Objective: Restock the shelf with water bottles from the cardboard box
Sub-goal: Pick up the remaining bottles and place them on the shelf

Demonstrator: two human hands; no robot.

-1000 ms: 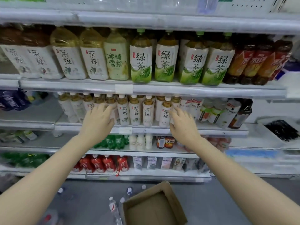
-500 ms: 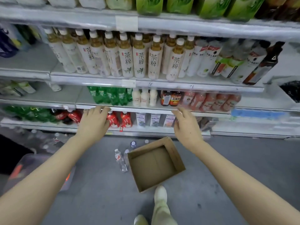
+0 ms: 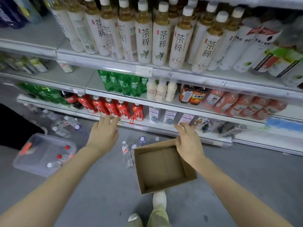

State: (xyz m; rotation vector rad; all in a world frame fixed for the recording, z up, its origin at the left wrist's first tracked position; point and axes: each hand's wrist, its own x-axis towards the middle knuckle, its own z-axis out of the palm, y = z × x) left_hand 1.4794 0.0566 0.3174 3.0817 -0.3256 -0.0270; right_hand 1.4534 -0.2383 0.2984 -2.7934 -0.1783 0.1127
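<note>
In the head view both hands were empty, fingers loosely spread. The left hand [image 3: 102, 134] hung before the bottom shelf [image 3: 164, 128]. The right hand [image 3: 188, 142] was over the far corner of the open cardboard box [image 3: 164, 167]; contact could not be told. The box stood on the floor [image 3: 98, 185], its bare bottom showing. A water bottle [image 3: 127, 154] lay just left of it, and more sat in a clear plastic bin [image 3: 41, 167].
</note>
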